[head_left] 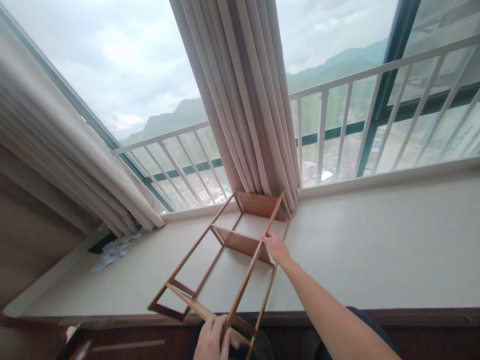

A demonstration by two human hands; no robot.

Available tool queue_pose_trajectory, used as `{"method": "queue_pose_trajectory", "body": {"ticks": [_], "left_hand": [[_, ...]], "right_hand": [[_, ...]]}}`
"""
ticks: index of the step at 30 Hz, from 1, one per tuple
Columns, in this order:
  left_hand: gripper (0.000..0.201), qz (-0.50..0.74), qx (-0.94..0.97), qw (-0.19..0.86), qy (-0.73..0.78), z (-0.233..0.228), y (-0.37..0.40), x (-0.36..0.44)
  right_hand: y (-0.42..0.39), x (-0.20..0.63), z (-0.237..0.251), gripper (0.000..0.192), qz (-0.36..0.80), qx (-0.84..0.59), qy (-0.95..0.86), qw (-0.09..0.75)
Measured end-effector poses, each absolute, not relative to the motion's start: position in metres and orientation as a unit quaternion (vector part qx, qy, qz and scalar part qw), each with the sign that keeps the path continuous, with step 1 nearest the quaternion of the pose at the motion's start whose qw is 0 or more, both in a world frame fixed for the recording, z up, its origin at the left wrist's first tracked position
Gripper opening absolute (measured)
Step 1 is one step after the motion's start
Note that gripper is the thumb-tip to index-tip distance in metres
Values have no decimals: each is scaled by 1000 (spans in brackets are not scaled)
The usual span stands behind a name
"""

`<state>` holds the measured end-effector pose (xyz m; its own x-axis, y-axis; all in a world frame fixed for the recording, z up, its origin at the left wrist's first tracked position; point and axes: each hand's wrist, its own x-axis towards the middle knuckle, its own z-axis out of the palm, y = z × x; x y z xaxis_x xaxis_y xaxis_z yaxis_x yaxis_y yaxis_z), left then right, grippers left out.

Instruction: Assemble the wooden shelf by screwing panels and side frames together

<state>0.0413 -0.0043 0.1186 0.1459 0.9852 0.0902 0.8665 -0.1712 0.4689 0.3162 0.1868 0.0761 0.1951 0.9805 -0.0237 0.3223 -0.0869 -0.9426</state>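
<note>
A wooden shelf rack [249, 272] lies on its side on the white window sill, its near end jutting over the front edge. My right hand [275, 248] is closed around a long post where the middle shelf board [243, 243] meets it. Something small and shiny shows by those fingers, too small to name. At the near end, my left hand [213, 338] grips the rack where the end shelf board [191, 301] meets the post. Part of this hand is cut off by the bottom of the view. The far shelf board [258, 204] rests close to the curtain.
A beige curtain [247, 100] hangs behind the rack, and another curtain [86, 150] hangs at left. White railings [341, 125] run along the windows. A crumpled grey-white cloth or paper [116, 250] lies on the sill [375, 250] at left. Below the sill edge is a dark floor.
</note>
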Motion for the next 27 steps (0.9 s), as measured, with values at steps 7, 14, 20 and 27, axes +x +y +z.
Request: {"method": "queue_pose_trajectory", "body": {"ticks": [7, 14, 20, 27], "left_hand": [[30, 185, 729, 162, 639, 139, -18, 55], [31, 143, 744, 122, 642, 142, -19, 56], [28, 161, 763, 52, 624, 162, -13, 73], [26, 229, 893, 111, 370, 286, -16, 138]], "right_hand": [[169, 330, 76, 56, 345, -665, -506, 427], [110, 356, 60, 53, 370, -669, -488, 422], [30, 386, 12, 50, 364, -692, -486, 390], [-47, 421, -19, 43, 323, -708, -551, 301]]}}
